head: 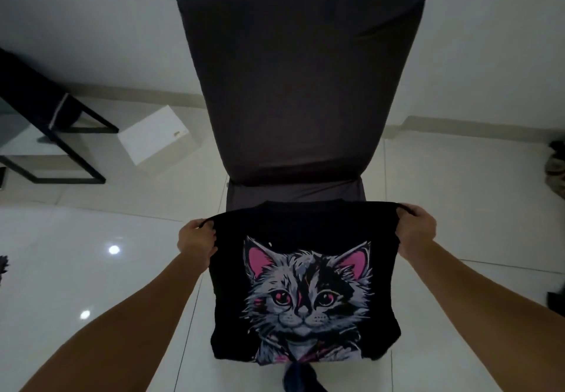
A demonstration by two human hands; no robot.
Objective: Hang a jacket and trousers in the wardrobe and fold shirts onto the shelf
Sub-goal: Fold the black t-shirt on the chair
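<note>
**Cat shirt held up before a covered chair**

A person holds a black shirt (pixel 305 284) with a grey-and-pink cat print stretched between two bare hands, in front of a chair (pixel 301 86) draped in a dark cover. Left of the chair, a black metal frame (pixel 65 144) stands on the glossy white tiled floor (pixel 101 239), and a white box (pixel 157 141) sits between that frame and the chair. The left hand (pixel 197 239) has its fingers curled round the shirt's upper left corner, gripping the fabric. The shirt hangs just in front of the chair's seat, print facing the camera, its lower edge bunched and a dark blue piece of cloth (pixel 301 376) showing beneath it. The right hand (pixel 415 229) likewise pinches the upper right corner, fingers closed over the cloth. Well right of the chair, at the picture's edge, lies a dark heap (pixel 556 168) too blurred to identify.
</note>
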